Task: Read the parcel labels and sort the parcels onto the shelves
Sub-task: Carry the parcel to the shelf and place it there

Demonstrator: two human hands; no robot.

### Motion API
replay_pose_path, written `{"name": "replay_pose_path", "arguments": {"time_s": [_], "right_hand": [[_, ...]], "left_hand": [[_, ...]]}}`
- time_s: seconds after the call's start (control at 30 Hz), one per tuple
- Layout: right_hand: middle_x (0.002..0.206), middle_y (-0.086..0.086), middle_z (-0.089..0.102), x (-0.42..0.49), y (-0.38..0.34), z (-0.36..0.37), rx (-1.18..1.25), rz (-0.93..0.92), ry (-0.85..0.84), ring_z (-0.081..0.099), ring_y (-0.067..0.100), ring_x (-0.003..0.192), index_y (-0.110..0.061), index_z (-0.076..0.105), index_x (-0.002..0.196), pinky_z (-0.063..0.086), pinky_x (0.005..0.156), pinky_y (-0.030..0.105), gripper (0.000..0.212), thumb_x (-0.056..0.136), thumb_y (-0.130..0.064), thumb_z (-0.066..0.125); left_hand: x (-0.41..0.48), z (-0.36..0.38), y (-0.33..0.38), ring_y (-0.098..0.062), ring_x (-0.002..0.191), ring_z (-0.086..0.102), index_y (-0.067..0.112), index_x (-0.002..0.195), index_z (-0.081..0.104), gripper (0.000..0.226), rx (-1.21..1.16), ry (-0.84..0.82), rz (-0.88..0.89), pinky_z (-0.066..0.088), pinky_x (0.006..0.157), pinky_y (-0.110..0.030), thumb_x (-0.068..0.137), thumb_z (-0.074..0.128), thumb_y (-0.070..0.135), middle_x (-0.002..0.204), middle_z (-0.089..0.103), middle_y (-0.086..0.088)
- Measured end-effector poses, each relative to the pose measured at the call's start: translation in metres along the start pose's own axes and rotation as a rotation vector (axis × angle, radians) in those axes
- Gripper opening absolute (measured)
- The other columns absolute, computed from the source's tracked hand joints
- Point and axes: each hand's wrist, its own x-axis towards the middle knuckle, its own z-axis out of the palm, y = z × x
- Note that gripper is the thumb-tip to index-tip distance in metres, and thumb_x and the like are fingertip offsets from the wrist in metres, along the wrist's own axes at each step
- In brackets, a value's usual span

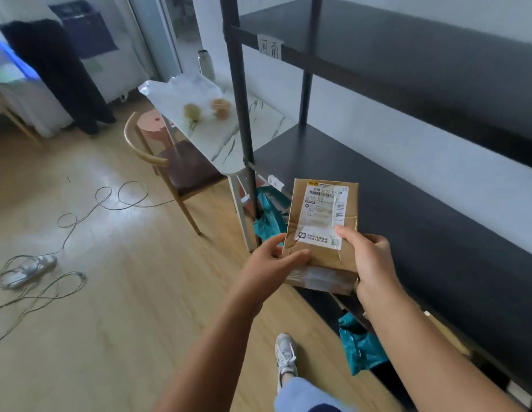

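Note:
A small brown cardboard parcel (317, 257) with a white shipping label (325, 209) facing up is held in front of the black shelf unit. My left hand (273, 260) grips its lower left edge and my right hand (369, 260) grips its lower right side, thumb on the label. The middle shelf (422, 221) right behind the parcel is bare, and so is the upper shelf (407, 46). Paper tags (270, 46) with handwriting hang on the shelf fronts. Teal plastic mailers (361, 346) lie under the lower shelf, with another teal mailer (269, 209) further left.
A marble-topped side table (229, 135) with a plastic bag and fruit stands left of the shelf post (242, 114). A wooden chair (172, 165) sits beside it. Cables and a power strip (29, 270) lie on the wooden floor. My shoe (285, 353) is near the shelf.

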Motion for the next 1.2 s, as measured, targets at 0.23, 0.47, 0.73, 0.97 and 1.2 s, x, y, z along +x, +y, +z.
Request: {"name": "replay_pose_path", "arguments": {"time_s": [0.23, 0.47, 0.73, 0.97, 1.2], "right_hand": [[0.103, 0.012, 0.070, 0.079, -0.029, 0.053, 0.002, 0.050, 0.018, 0.070, 0.028, 0.090, -0.016, 0.048, 0.113, 0.058, 0.073, 0.042, 0.054, 0.074, -0.036, 0.080], [0.104, 0.008, 0.065, 0.126, -0.046, 0.103, -0.115, 0.060, 0.007, 0.066, 0.023, 0.088, -0.017, 0.047, 0.117, 0.054, 0.064, 0.035, 0.047, 0.083, -0.037, 0.072], [0.128, -0.003, 0.062, 0.140, -0.042, 0.137, -0.298, 0.078, 0.013, 0.061, 0.021, 0.113, -0.038, 0.049, 0.140, 0.054, 0.091, 0.044, 0.059, 0.084, -0.049, 0.066], [0.124, -0.010, 0.058, 0.140, -0.054, 0.181, -0.149, 0.052, 0.173, 0.061, 0.008, 0.096, -0.035, 0.047, 0.138, 0.050, 0.073, 0.024, 0.050, 0.092, -0.033, 0.065], [0.104, -0.004, 0.063, 0.162, -0.065, 0.201, -0.080, 0.055, 0.241, 0.061, 0.018, 0.105, -0.023, 0.052, 0.124, 0.047, 0.102, 0.041, 0.040, 0.087, -0.025, 0.067]], "left_hand": [[0.092, -0.028, 0.031, -0.012, 0.095, 0.065, 0.019, 0.121, 0.056, 0.046, 0.039, 0.059, -0.085, 0.054, 0.080, -0.027, 0.085, 0.075, 0.039, 0.115, 0.065, -0.001], [0.169, -0.058, 0.042, -0.010, 0.094, 0.063, 0.018, 0.122, 0.052, 0.040, 0.013, 0.041, -0.116, 0.055, 0.080, -0.027, 0.090, 0.068, 0.036, 0.116, 0.062, -0.001], [0.246, -0.095, 0.051, -0.011, 0.096, 0.063, 0.020, 0.127, 0.056, 0.038, 0.077, -0.089, -0.105, 0.048, 0.070, -0.025, 0.095, 0.062, 0.040, 0.118, 0.065, -0.001], [0.296, -0.123, 0.070, -0.023, 0.103, 0.065, 0.023, 0.133, 0.060, 0.048, 0.339, -0.146, 0.022, 0.055, 0.083, -0.035, 0.092, 0.058, 0.048, 0.121, 0.063, -0.007], [0.323, -0.121, 0.093, -0.014, 0.095, 0.059, 0.012, 0.133, 0.052, 0.040, 0.328, -0.115, 0.034, 0.045, 0.072, -0.025, 0.096, 0.059, 0.024, 0.122, 0.061, -0.003]]}}
